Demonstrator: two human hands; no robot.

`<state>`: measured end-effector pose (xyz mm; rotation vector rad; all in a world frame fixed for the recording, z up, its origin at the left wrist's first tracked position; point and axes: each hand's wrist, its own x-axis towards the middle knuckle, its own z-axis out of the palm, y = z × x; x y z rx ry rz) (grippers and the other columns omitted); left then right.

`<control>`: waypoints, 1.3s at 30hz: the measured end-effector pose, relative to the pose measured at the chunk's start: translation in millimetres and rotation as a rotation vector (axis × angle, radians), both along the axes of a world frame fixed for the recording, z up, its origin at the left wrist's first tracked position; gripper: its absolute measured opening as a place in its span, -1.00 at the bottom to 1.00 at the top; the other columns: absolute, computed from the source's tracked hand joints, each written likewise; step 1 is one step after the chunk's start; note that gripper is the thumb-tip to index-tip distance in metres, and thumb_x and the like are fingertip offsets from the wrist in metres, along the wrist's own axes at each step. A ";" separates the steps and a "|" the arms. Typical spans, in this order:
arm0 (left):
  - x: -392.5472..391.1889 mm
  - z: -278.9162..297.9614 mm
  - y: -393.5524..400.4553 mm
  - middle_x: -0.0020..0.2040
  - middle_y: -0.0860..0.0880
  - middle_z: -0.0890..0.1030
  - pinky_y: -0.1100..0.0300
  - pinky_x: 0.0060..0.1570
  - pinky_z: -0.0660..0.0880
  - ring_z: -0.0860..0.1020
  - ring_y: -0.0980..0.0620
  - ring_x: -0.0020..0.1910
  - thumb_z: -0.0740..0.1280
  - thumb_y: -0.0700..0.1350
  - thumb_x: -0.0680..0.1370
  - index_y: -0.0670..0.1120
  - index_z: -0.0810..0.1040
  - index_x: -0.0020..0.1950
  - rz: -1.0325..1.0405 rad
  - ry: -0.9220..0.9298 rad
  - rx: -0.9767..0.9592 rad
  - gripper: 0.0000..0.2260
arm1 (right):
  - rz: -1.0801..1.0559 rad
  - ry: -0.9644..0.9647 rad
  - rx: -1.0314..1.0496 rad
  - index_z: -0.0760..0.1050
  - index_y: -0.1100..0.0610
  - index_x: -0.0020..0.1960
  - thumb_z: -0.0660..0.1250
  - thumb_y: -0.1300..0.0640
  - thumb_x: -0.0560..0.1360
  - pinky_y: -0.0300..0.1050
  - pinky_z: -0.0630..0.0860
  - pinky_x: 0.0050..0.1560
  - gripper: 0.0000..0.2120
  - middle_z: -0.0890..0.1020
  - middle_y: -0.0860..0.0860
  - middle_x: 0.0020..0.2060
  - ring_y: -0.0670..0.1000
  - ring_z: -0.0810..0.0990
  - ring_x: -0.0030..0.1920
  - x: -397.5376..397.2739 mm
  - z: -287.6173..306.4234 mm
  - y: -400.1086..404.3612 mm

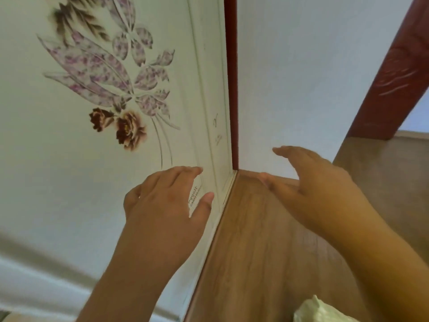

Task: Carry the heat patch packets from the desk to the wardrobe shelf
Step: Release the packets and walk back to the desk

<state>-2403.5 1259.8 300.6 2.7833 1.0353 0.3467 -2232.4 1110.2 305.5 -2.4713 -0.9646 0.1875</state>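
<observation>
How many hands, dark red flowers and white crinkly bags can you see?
Hands: 2, the left hand and right hand
Dark red flowers: 2, a smaller and a bigger
White crinkly bags: 1
Total: 5

A white panel [76, 159], apparently a door, fills the left half of the view, printed with a spray of pale purple mottled leaves [104, 68] and two dark red-brown flowers [120, 126] on thin grey stems. Raised moulding lines run down its right margin, beside a narrow dark red edge strip [232, 77]. To the right of that strip stands a plain white wall [313, 66], lit evenly and softly (no lamp or window shows). A dark red post [392, 73] with faint carved strokes slants across the upper right corner. Below lies a wood-grain surface [255, 252] in warm brown. At the bottom edge sits something pale and crumpled [318, 312], too blurred to identify.
</observation>
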 end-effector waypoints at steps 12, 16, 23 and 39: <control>171.1 -20.0 38.0 0.51 0.26 0.34 -0.03 0.48 0.18 0.23 0.14 0.53 0.10 0.30 0.61 0.31 0.21 0.53 -0.390 0.061 -0.061 -0.53 | -0.424 0.001 -0.116 0.24 -0.21 0.58 0.20 -0.39 0.56 0.17 0.43 0.47 -0.36 0.40 -0.18 0.55 -0.02 0.47 0.49 92.5 -20.5 -18.6; 234.3 -14.4 69.2 0.54 0.24 0.31 -0.05 0.51 0.15 0.22 0.10 0.56 0.07 0.35 0.59 0.33 0.15 0.55 -0.513 0.057 -0.064 -0.48 | -0.564 0.023 -0.123 0.24 -0.18 0.58 0.24 -0.32 0.58 0.12 0.43 0.46 -0.38 0.42 -0.15 0.53 -0.02 0.48 0.47 124.3 -8.7 -0.2; 323.9 -16.5 86.5 0.60 0.20 0.23 -0.06 0.54 0.12 0.19 0.07 0.59 0.03 0.36 0.58 0.31 0.12 0.57 -0.696 0.127 -0.087 -0.45 | -0.755 0.033 -0.146 0.18 -0.22 0.59 0.21 -0.36 0.56 0.14 0.41 0.50 -0.35 0.37 -0.17 0.56 -0.03 0.43 0.50 163.0 -13.1 19.3; 545.3 -4.9 8.1 0.62 0.22 0.16 0.00 0.55 0.13 0.18 0.07 0.60 -0.03 0.41 0.52 0.32 0.05 0.57 -0.832 0.203 0.084 -0.39 | -0.923 0.037 -0.094 0.15 -0.18 0.62 0.22 -0.32 0.58 0.11 0.39 0.50 -0.34 0.34 -0.14 0.58 -0.02 0.40 0.53 352.4 -18.5 -60.6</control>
